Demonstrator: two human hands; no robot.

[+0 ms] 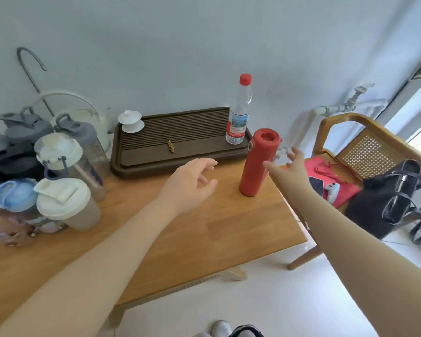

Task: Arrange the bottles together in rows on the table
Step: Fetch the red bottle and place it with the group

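Note:
A red thermos bottle (255, 164) stands upright near the right edge of the wooden table (192, 234). Behind it a clear plastic water bottle (238, 113) with a red cap stands on the right end of a dark tea tray (136, 164). My right hand (289, 164) is open just right of the thermos, fingers spread, not touching it. My left hand (192, 183) hovers open over the table, left of the thermos. Several bottles and cups are packed together at the table's left: a white-lidded cup (68, 205), a blue-lidded bottle (15, 195), a clear bottle with a cream lid (58, 149) and grey-lidded bottles (75, 130).
A white lidded teacup (131, 122) and a small brass figure (170, 145) sit on the tray. A white kettle (88, 115) stands behind the group. Right of the table is a wooden chair (365, 142) holding a red cloth (326, 176) and a black bag (394, 198). The wall is close behind.

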